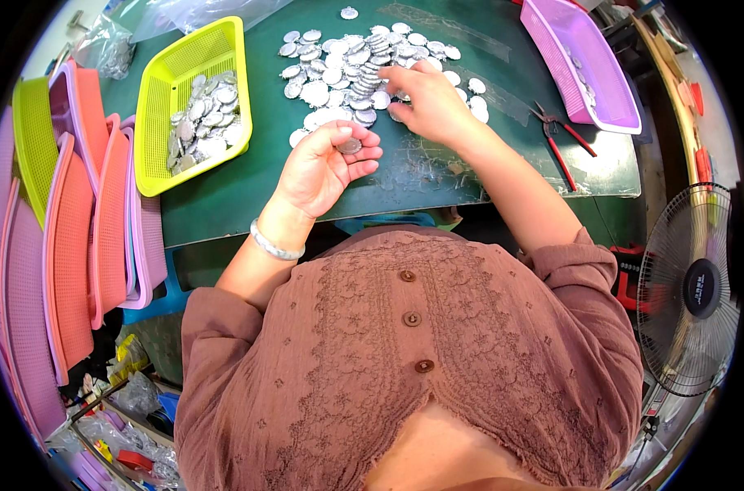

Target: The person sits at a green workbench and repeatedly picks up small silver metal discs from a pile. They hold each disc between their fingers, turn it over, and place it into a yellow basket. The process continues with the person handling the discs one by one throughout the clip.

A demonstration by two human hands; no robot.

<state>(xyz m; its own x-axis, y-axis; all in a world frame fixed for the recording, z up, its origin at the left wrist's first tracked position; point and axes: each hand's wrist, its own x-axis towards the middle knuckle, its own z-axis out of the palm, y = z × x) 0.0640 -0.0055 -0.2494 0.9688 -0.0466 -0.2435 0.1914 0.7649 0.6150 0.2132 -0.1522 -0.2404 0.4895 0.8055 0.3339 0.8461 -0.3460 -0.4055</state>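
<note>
A heap of round silvery metal discs (339, 61) lies spread over the green table. My left hand (327, 164), palm turned up in front of the heap, holds one such metal disc (350, 146) between thumb and fingers. At the heap's right side my right hand (429, 102) reaches in, thumb and fingers apart, the fingertips over or touching discs; nothing shows in its grasp. To the left stands a yellow-green plastic basket (150, 123) with many more discs piled inside.
Red-handled pliers (556, 135) lie on the right, below a purple basket (617, 106). Stacked baskets (69, 221) stand along the left side. A clear plastic bag (114, 53) sits at the far left. A fan (687, 286) stands right of the green table (208, 213).
</note>
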